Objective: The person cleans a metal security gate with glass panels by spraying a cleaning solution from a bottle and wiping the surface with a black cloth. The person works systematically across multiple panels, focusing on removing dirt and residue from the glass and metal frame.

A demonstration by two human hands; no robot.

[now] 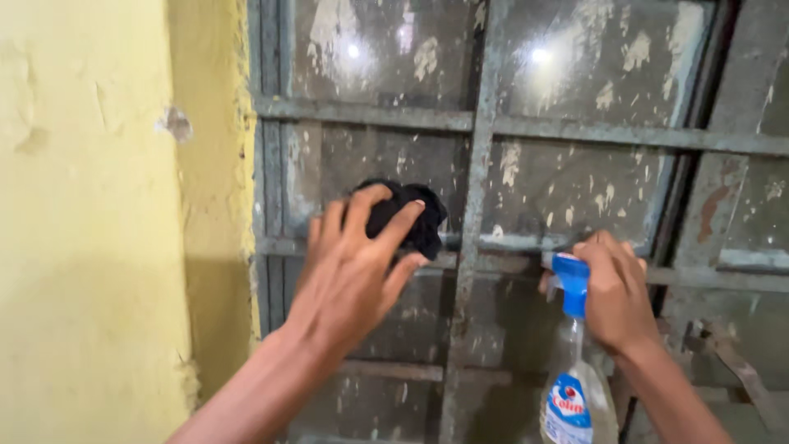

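The left hand [349, 267] is pressing a black cloth [407, 215] against a dirty glass pane [575, 193] of the metal window frame [472, 238]. The grip of this hand is spread: the fingers are fanning over the bunched cloth and holding it flat to the glass rather than pinching it. The cloth is sitting just left of the frame's central vertical bar and directly above the middle horizontal bar.

The right hand [616, 292] is closing around the neck of a clear spray bottle [577, 386] with a blue trigger head [571, 282]. The grip is pressed together on the neck; the pictures are not showing whether a finger is resting on the trigger. The bottle is hanging upright to the right of the central bar, below the middle horizontal bar.

Handling judgement:
- The cloth is appearing soft, light and limp. It is likely conforming to the glass under a flat palm and is best held as a wad under the fingers.
- The bottle is appearing to be thin, light plastic, partly filled. The neck below the trigger head is the firm place to hold; the body is likely flexing and may be slippery if wet.

Surface and room:
- The panes are carrying pale flaking patches and smears. Glass is fragile, so pressure is best kept moderate.
- The frame bars are looking grey, worn and rough.
- A yellow plastered wall [99, 222], chipped in places, is standing left of the frame.
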